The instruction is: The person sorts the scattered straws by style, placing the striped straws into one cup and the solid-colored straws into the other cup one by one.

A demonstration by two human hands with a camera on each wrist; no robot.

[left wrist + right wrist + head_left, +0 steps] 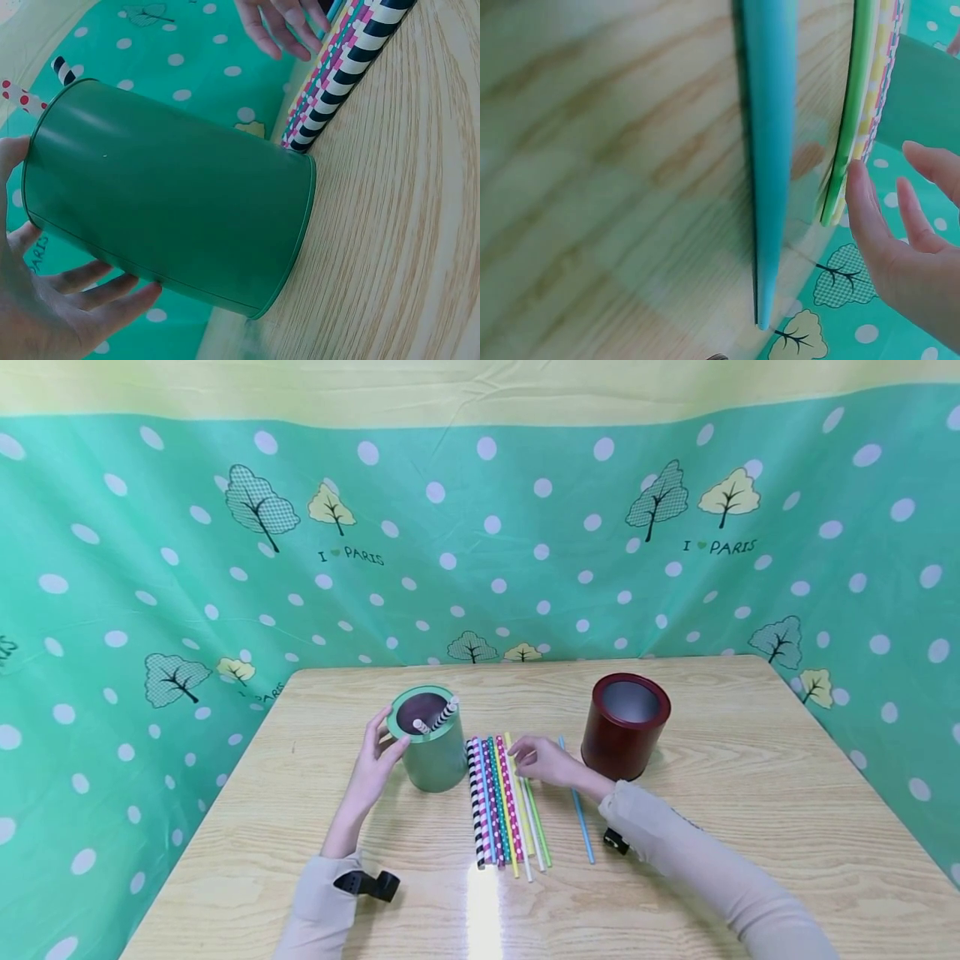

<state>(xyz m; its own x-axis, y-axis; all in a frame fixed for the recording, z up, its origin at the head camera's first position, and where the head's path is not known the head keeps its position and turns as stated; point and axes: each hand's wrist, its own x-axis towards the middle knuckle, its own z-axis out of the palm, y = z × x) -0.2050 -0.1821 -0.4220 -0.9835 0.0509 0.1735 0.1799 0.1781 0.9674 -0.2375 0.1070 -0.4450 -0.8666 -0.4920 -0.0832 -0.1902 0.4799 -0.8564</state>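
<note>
My left hand (370,767) holds the green can (435,766) at its upper left side, thumb and fingers spread round the rim and wall. Two paper straws (447,713) lean inside it; in the left wrist view one is black-and-white striped, the other white with red dots. My right hand (545,760) hovers at the far ends of a row of patterned and plain straws (495,810) lying side by side. In the right wrist view its fingers (866,202) are apart and hold nothing, close to a green straw (847,127).
A dark red can (618,745) stands behind my right wrist. One blue straw (582,831) lies apart from the row, partly under the right forearm. A polka-dot cloth (480,568) hangs behind the wooden table (255,843).
</note>
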